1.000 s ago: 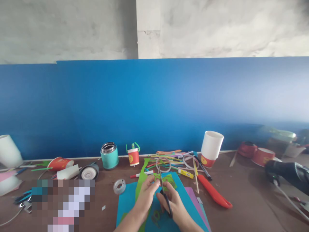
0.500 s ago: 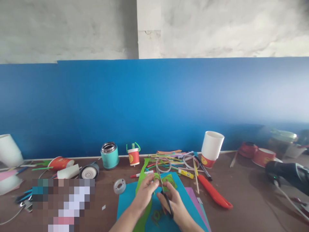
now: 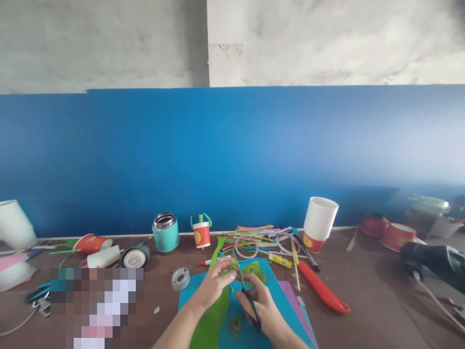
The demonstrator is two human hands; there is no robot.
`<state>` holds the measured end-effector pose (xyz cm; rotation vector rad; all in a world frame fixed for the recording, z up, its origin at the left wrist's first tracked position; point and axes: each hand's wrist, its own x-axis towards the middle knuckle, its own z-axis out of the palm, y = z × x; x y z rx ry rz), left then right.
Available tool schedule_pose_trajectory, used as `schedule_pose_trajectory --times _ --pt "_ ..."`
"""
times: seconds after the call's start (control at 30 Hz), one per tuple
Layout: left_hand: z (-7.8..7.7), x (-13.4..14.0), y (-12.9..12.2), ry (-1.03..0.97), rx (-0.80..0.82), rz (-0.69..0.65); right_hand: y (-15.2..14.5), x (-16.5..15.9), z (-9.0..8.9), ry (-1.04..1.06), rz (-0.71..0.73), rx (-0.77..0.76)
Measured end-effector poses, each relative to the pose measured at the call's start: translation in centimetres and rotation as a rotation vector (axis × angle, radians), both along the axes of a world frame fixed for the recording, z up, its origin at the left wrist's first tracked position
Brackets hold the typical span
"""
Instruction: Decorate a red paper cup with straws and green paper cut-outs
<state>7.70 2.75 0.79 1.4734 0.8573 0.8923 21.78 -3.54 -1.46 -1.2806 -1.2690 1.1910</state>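
My right hand (image 3: 264, 306) is closed around the black handles of a pair of scissors (image 3: 250, 301), whose blades point away from me. Between the thumb and fingers of my left hand (image 3: 215, 287) is a small piece of green paper (image 3: 233, 266), beside the blades; whether they touch it I cannot tell. Under both hands lies a blue sheet (image 3: 271, 317). A long wavy green strip (image 3: 209, 322) rests on its left part. Another green paper with drawn lines (image 3: 255, 272) lies beyond my right hand, and a small green cut-out (image 3: 235, 325) sits nearer me.
Beyond my hands are a pile of coloured sticks (image 3: 250, 237), a yellow glue stick (image 3: 279, 261) and a red-handled tool (image 3: 323, 288). A clear tape roll (image 3: 180, 278), a teal jar (image 3: 165, 233) and a small red cup (image 3: 201, 235) stand left; white paper cups (image 3: 320, 218) stand right.
My left hand has shifted slightly, its wrist swinging a little to the left. My right hand and the scissors are almost where they were.
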Motion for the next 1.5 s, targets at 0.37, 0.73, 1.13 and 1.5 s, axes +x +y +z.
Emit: schedule_pose_trajectory --times 0.37,0.73,1.13,1.5 --pt "-0.2 0.8 -0.5 -0.117 0.012 0.026 0.1 -0.1 0.0 0.001 -0.031 -0.011" --pt "-1.0 1.6 -0.9 -0.012 0.195 0.248 0.2 0.2 -0.4 0.032 -0.006 0.016" --pt "-0.9 0.8 -0.5 -0.003 0.193 0.096 0.2 0.2 -0.6 0.04 -0.008 -0.01" --pt "-0.8 0.9 0.0 0.021 0.166 0.126 0.2 0.1 -0.3 0.013 -0.028 -0.011"
